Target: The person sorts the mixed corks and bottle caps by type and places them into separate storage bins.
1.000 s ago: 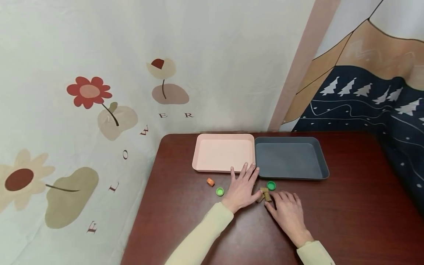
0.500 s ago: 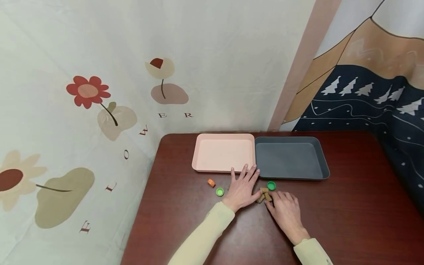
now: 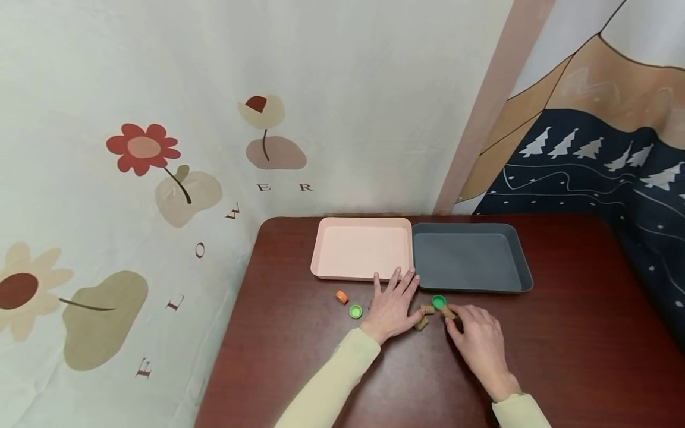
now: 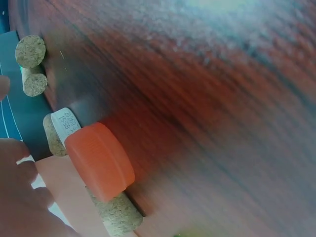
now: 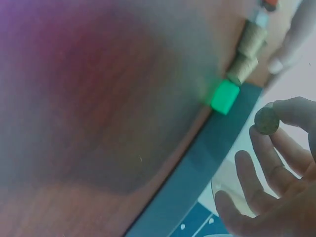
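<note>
At lower right of centre in the head view, the right hand (image 3: 478, 337) pinches a brown, grainy cork cylinder (image 3: 448, 312) by thumb and fingertips, its long axis slanting upper left to lower right. Leftward, two loose cork cylinders (image 3: 422, 323) lie by the spread, straight-fingered left hand (image 3: 390, 312), seemingly holding nothing. Beyond: a round green plastic-looking cap (image 3: 439, 302), then a smooth dark-grey tray (image 3: 462, 258).

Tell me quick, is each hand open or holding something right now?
Left hand: open and spread out, with nothing visibly held.
Right hand: closed on a cork, holding it in a pinch.
</note>
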A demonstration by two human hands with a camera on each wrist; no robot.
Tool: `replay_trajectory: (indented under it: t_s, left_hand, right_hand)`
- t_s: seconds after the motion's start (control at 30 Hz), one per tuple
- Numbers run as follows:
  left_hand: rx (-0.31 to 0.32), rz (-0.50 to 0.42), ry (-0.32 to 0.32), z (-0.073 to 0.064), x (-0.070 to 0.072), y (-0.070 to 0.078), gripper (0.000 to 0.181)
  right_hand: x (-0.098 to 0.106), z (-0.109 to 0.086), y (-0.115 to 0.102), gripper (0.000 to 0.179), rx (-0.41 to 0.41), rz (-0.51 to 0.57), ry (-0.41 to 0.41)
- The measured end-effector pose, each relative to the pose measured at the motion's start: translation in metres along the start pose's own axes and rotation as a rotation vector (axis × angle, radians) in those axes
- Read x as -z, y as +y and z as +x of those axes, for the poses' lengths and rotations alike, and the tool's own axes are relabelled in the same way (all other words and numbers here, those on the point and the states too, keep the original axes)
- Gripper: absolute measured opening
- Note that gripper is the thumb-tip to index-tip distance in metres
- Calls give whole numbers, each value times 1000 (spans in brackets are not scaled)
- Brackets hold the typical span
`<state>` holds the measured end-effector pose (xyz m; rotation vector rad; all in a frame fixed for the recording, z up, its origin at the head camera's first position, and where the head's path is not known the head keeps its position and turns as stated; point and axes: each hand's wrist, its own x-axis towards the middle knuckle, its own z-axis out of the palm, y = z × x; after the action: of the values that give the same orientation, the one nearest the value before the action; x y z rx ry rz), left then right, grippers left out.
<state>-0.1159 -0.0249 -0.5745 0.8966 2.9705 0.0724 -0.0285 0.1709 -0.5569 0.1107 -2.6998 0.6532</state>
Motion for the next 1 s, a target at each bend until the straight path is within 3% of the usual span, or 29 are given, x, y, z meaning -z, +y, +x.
replay_trajectory:
  t_s: [0.27,0.5,0.67,1.0]
  left_hand:
    - [11,-7,-12,-1,-3,-1,76]
    - [4,-24,-20,0,-2,0,77]
    - [14,-33,-46,0,-2,1,78]
    - [22,-36,-29,-1,0,1,77]
  right_hand:
    - [5,17,12,35,3,90,133]
    - [2,38,24,33,-16,126,179]
    - [0,53,32,30,-39,122,160]
    - [-16,82,45,29,-55,85,40]
